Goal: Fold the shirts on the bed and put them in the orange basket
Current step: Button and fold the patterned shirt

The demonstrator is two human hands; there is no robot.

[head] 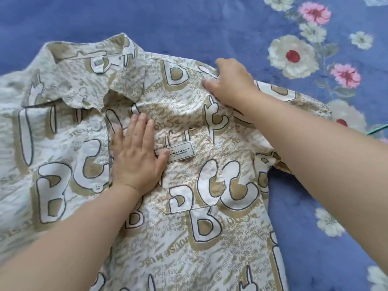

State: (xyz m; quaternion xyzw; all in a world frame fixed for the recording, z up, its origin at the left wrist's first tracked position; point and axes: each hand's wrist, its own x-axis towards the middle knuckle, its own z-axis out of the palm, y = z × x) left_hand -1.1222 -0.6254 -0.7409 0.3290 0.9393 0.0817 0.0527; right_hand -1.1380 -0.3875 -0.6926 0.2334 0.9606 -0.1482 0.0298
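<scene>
A cream and tan button-up shirt (199, 238) printed with big letters lies front up across the bed, collar toward the far left. My left hand (136, 156) presses flat on its chest beside the pocket label (181, 153), fingers straight. My right hand (231, 80) lies on the shirt's right shoulder seam, its fingers curled into the fabric near the sleeve (294, 97). The orange basket is not in view.
The bed is covered by a blue blanket (189, 22) with white and pink flowers on the right side. A thin green cord (378, 129) shows at the right edge.
</scene>
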